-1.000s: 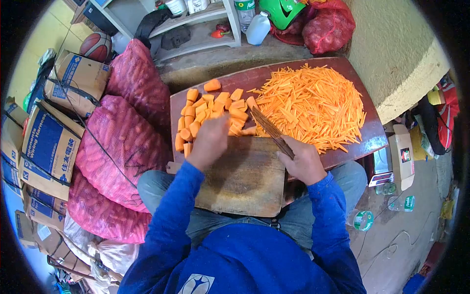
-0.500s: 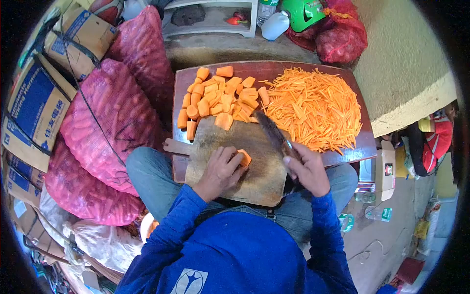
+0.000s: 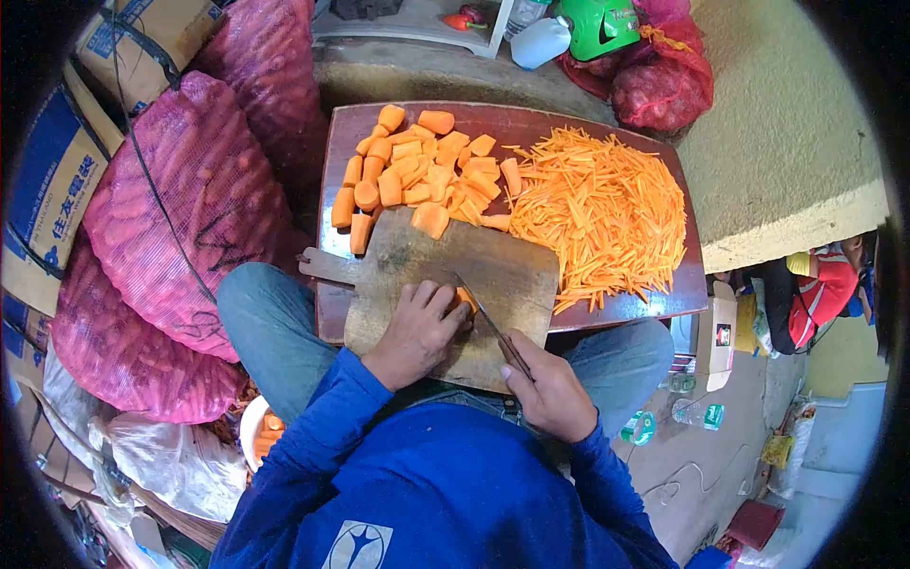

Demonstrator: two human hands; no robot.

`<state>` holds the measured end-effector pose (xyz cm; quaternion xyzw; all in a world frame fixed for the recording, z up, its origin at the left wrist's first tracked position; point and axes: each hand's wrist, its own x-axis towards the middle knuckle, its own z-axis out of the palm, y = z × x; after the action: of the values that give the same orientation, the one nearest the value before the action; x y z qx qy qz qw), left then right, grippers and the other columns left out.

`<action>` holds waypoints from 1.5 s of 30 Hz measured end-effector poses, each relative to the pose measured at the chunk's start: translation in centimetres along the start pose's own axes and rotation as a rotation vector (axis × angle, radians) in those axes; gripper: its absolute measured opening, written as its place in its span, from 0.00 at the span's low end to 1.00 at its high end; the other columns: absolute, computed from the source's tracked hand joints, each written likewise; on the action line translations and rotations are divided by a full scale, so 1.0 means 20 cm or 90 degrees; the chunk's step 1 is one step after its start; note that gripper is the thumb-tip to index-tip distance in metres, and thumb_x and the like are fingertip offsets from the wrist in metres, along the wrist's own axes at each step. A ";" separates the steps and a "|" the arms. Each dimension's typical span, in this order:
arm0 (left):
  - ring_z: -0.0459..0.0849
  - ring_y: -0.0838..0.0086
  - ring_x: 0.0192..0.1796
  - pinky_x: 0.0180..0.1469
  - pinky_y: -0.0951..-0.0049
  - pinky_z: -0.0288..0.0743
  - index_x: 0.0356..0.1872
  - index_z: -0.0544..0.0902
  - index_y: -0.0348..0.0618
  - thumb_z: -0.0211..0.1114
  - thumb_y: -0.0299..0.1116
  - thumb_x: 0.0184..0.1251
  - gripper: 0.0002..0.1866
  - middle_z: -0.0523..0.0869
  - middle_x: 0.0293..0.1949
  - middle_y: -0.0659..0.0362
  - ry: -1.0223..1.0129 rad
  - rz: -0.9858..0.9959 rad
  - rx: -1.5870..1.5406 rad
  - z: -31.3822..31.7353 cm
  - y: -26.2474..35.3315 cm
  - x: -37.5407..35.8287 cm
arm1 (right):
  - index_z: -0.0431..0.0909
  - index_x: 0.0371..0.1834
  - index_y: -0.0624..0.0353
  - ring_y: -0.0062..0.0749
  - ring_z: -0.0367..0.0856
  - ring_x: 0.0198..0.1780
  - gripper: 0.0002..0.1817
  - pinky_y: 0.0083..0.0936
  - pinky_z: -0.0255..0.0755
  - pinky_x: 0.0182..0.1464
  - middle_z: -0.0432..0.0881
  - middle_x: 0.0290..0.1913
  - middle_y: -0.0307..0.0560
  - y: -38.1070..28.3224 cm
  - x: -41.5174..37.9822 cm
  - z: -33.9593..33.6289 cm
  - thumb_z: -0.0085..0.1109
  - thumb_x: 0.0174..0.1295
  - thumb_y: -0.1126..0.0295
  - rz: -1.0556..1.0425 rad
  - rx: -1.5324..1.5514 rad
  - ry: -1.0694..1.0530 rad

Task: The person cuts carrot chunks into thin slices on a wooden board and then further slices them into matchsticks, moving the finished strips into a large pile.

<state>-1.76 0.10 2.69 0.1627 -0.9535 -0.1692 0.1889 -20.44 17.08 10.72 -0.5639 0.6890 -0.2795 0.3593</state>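
Observation:
My left hand point(image 3: 419, 332) presses a carrot piece point(image 3: 465, 300) onto the wooden cutting board point(image 3: 408, 256), fingers curled over it so that only its right side shows. In my right hand point(image 3: 553, 391) is a knife point(image 3: 495, 332), gripped by the handle, its blade against or just beside the carrot's right side. Beyond the board lie several chunky carrot pieces point(image 3: 412, 169) on the dark red table point(image 3: 521, 119). A big heap of carrot strips point(image 3: 602, 218) covers the table's right part.
Pink mesh sacks point(image 3: 190, 209) of carrots stand on the left beside cardboard boxes point(image 3: 47, 190). A white bucket point(image 3: 252, 431) holding carrots is by my left arm. Plastic bottles point(image 3: 700, 413) lie on the floor at right. A concrete ledge point(image 3: 787, 123) rises behind the table's right side.
The knife has come from above the board's upper right down to the carrot piece, its blade now narrow and edge-on. My right hand moved left and nearer to me. The whole view shifted slightly.

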 end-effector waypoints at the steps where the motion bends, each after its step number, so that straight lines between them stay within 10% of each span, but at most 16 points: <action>1: 0.77 0.52 0.59 0.61 0.50 0.72 0.59 0.86 0.42 0.73 0.32 0.57 0.25 0.81 0.57 0.49 0.000 -0.003 -0.003 0.00 0.00 0.00 | 0.71 0.74 0.66 0.74 0.85 0.58 0.26 0.51 0.82 0.57 0.85 0.56 0.74 -0.01 -0.01 0.00 0.62 0.76 0.70 0.003 -0.001 -0.003; 45: 0.78 0.56 0.55 0.62 0.54 0.71 0.53 0.88 0.37 0.63 0.33 0.66 0.18 0.82 0.48 0.53 0.041 0.005 0.069 0.01 -0.01 -0.04 | 0.66 0.72 0.63 0.78 0.86 0.48 0.24 0.65 0.78 0.50 0.86 0.48 0.77 -0.13 0.08 0.04 0.56 0.79 0.64 0.040 -0.074 -0.061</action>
<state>-1.05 0.32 2.20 0.1741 -0.9553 -0.1111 0.2114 -18.52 14.94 12.04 -0.5747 0.7032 -0.2006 0.3673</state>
